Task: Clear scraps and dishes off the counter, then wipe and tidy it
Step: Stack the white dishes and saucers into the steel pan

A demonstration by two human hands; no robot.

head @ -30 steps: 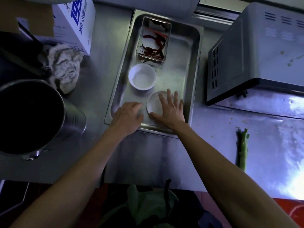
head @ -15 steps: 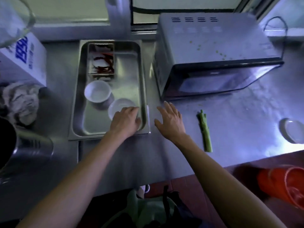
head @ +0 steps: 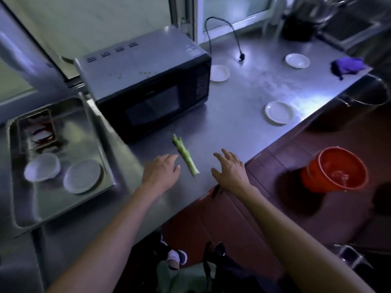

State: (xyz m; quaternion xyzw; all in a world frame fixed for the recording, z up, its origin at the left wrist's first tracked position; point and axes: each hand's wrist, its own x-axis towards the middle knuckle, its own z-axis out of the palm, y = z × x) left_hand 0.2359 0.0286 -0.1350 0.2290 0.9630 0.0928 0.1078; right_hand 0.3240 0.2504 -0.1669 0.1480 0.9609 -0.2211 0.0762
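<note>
1. The green stalk scrap (head: 185,156) lies flat on the steel counter (head: 243,106) near its front edge, just in front of the microwave (head: 148,81); its leafy end points toward the microwave.
2. Your left hand (head: 160,174) hovers just left of the stalk, fingers loosely curled, holding nothing; whether it touches the stalk is unclear.
3. Your right hand (head: 229,172) sits right of the stalk at the counter edge, fingers spread and relaxed, holding nothing.
4. To the left, the metal tray (head: 53,208) holds a white bowl (head: 41,167), a small plate (head: 83,176) and a container of red chillies (head: 40,132).
5. Three white plates (head: 278,112) lie farther along the counter; a purple cloth (head: 347,66) lies at the far end; an orange bucket (head: 336,169) stands on the floor.
</note>
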